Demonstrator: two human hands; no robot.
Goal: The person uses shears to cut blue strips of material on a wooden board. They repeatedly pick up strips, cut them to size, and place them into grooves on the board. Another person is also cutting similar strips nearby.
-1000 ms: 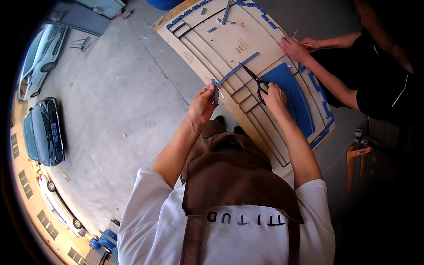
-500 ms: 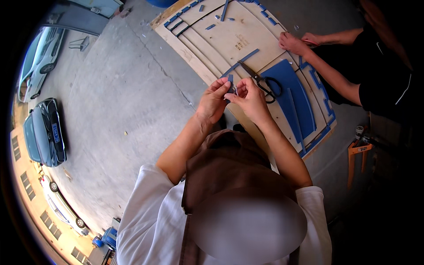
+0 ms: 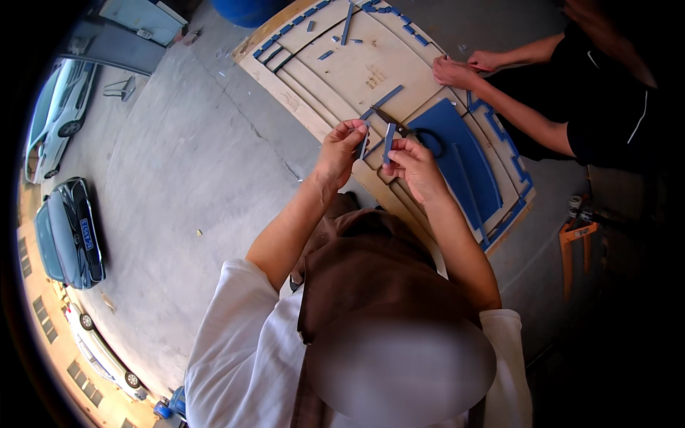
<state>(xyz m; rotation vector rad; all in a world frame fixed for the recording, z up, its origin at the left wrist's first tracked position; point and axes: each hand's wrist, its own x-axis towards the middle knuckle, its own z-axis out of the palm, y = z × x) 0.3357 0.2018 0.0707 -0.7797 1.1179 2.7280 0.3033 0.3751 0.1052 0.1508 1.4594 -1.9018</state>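
Observation:
My left hand (image 3: 342, 148) pinches a thin, pale strip (image 3: 362, 148) between thumb and fingers. A short blue-grey strip (image 3: 388, 145) stands upright in the closed fingers of my right hand (image 3: 417, 168), a small gap away. Both hands are over the near edge of a pale wooden board (image 3: 349, 68) with grooves and blue foam-like pieces. Just beyond my right hand lie black-handled scissors (image 3: 437, 145), blades pointing to the far left. A large blue curved panel (image 3: 457, 153) rests beside them, and a long blue strip (image 3: 385, 100) lies past the blade tips.
Across the board, another person's hands (image 3: 457, 70) work at its right edge. Small blue offcuts (image 3: 326, 55) are scattered on the board. An orange-legged stand (image 3: 576, 232) is at the right. Parked cars (image 3: 71, 232) line the concrete floor's left side; a blue drum (image 3: 246, 10) stands at the back.
My hands have moved apart from a shared hold on a small piece. Each now has its own strip. The board appears shifted slightly left and up in view.

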